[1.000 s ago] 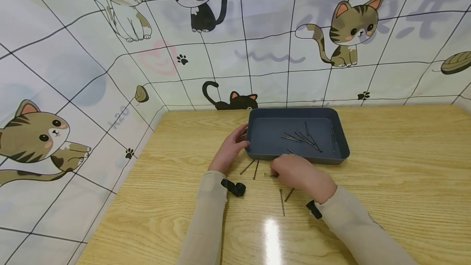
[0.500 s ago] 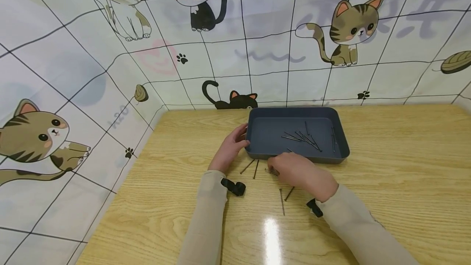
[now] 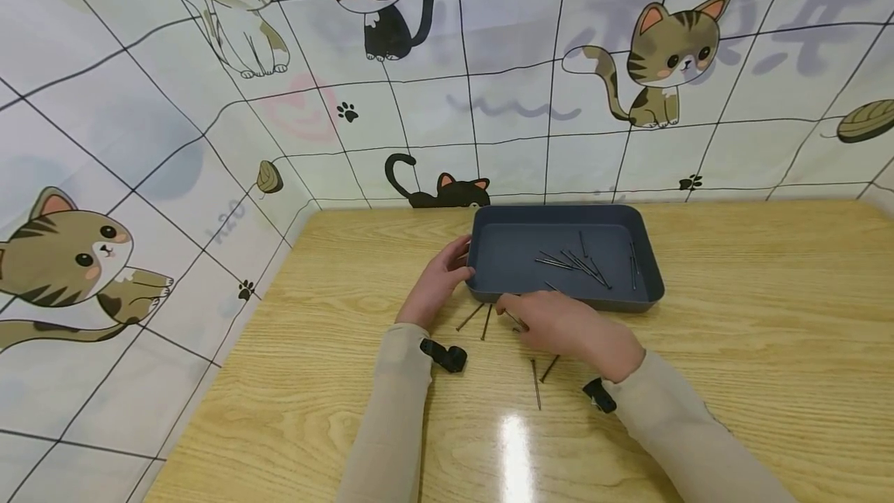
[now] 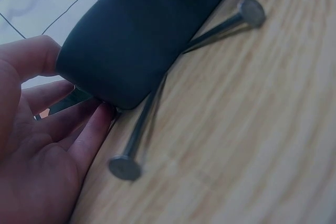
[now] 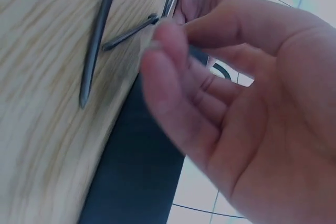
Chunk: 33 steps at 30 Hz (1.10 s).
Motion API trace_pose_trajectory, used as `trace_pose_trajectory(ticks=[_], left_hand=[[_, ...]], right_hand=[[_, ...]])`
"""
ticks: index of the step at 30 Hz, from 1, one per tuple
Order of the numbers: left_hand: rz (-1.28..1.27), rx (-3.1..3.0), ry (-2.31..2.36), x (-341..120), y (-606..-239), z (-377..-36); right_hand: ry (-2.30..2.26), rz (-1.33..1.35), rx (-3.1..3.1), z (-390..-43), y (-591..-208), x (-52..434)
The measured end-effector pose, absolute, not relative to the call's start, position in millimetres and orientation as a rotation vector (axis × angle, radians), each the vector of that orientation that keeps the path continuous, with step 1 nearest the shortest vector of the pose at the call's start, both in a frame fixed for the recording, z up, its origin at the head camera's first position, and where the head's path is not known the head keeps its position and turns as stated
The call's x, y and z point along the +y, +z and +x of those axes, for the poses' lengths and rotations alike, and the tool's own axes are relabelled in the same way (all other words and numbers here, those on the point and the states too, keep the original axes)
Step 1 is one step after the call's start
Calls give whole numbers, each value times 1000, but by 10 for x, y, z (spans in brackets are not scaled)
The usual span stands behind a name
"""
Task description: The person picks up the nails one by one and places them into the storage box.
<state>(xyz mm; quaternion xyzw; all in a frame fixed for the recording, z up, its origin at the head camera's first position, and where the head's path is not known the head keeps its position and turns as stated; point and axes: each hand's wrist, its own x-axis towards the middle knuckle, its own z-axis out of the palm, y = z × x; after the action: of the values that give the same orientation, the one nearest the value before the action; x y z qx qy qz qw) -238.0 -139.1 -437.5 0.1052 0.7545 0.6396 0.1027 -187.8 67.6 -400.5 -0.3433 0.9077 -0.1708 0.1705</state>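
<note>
A dark blue-grey tray (image 3: pixel 538 243) holds several nails (image 3: pixel 576 262). Against its front left corner rests my left hand (image 3: pixel 434 286), fingers extended along the wall; in the left wrist view the fingers (image 4: pixel 89 135) touch the tray's corner. Two nails lean from the table at the tray's front wall, the nearer nail (image 4: pixel 137 129) with its flat head toward me. My right hand (image 3: pixel 569 328) is just before the tray's front wall, finger and thumb pinched together at a nail (image 3: pixel 514 320). In the right wrist view the fingertips (image 5: pixel 160 77) meet, mostly covering what is between them.
On the wooden table (image 3: pixel 335 293), one nail (image 3: pixel 535 384) and another nail (image 3: pixel 550 368) lie nearer me, below the right hand. Behind the tray stands a wall (image 3: pixel 517 123) covered with printed cats and grid lines; it continues along the left side.
My right fingertips have shifted slightly left and toward the tray, and the nail at them has turned to a more slanted angle. The left hand and tray have stayed in place.
</note>
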Motion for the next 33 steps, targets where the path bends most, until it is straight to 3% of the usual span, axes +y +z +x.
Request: trace_pose_trajectory(ticks=[20, 33], left_hand=[[305, 2241, 1873, -1400, -4373, -2397], [310, 2224, 1895, -1397, -4372, -2377]], right_hand=[[-897, -1010, 2458, -2037, -3849, 855], [-1147, -855, 2660, -2151, -3857, 1039]])
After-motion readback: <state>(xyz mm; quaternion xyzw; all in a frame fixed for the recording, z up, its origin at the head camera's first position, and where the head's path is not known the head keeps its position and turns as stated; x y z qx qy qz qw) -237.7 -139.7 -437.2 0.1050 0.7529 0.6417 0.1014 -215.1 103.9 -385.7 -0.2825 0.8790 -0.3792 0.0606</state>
